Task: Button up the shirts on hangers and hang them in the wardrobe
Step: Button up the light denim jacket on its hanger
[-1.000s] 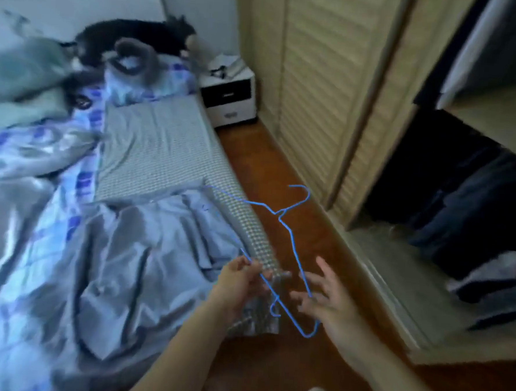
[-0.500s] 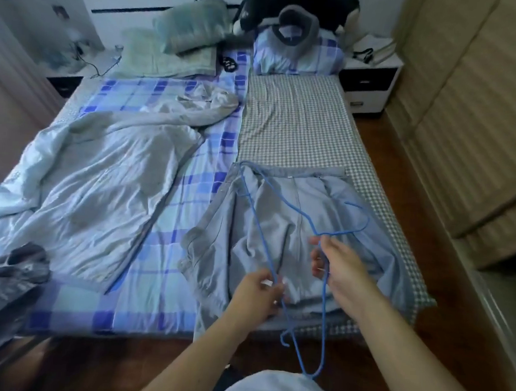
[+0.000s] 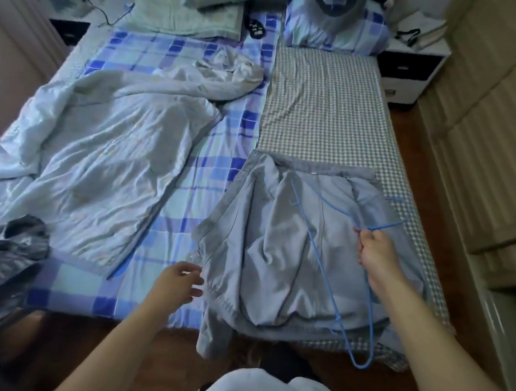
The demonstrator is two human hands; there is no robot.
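The right hand (image 3: 374, 250) grips a blue wire hanger (image 3: 322, 259) near the neck, fingers curled round the wire, and holds it over a grey-blue shirt (image 3: 277, 257); the hook points right and the long bar runs down past the near edge of the bed (image 3: 331, 109). The left hand (image 3: 179, 281) holds nothing, its fingers loosely spread at the left hem of the shirt, touching or just short of the cloth; I cannot tell which. The shirt lies crumpled on the near right part of the bed, one sleeve hanging over the near edge toward the floor (image 3: 406, 128). Left of the shirt a pale quilt (image 3: 112, 144) lies rumpled across the blue checked sheet, and a dark grey garment (image 3: 8, 255) lies at the near left edge. Beyond the shirt is a small-checked sheet, and at the far end are a green pillow (image 3: 186, 15) and a blue checked pillow (image 3: 336, 31) with a dark neck cushion on it. A nightstand (image 3: 409, 71) stands at the far right, another at the far left. Slatted wardrobe doors (image 3: 481, 133) run along the right.
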